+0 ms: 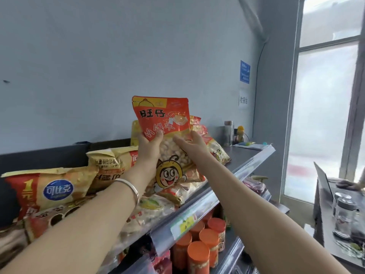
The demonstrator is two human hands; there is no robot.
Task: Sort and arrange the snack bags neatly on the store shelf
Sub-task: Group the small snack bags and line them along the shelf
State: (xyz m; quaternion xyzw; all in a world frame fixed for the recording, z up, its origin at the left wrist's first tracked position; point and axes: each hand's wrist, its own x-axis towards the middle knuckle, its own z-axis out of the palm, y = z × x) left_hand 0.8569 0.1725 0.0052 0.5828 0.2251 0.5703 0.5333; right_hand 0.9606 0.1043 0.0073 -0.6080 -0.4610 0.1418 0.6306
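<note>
Left hand (pixel 150 147) gripped the bag (pixel 162 115) at 8 o'clock; right hand (pixel 190 144) pressed flat at 4 o'clock. It seemed light, soft, slippery; edges suited gripping.

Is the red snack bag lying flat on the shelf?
No, the red snack bag stands upright, gripped at its lower edge by the left hand.
</note>
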